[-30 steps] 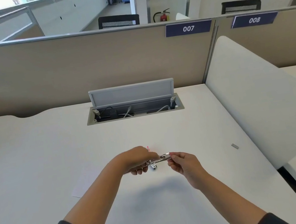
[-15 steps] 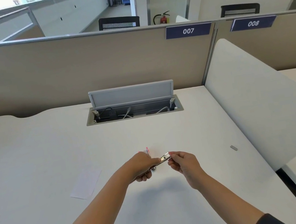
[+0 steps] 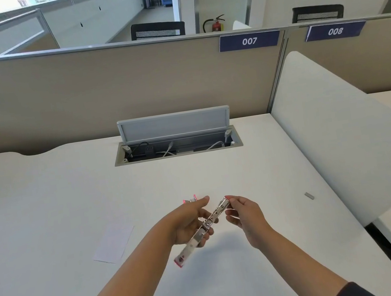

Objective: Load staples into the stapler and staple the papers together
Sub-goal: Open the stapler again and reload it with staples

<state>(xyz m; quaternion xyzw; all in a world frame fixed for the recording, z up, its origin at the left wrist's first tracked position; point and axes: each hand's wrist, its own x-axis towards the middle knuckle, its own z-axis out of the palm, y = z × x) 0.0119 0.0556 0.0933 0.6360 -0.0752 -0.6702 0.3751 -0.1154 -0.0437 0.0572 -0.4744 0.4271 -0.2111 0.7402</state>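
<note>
— Since a moment ago, what moved?
— Swung open, the stapler (image 3: 203, 232) now hangs as a long metal strip, its pink end dropped toward the person; before it sat short and level between the hands.
— Who holds it?
— Left hand (image 3: 188, 225) grips its middle above the worktop (image 3: 46, 208). Right hand (image 3: 243, 213) pinches the far metal tip.
— And the rest?
— Papers (image 3: 114, 242) lie flat to the left. A small staple strip (image 3: 309, 195) lies well apart on the right.
</note>
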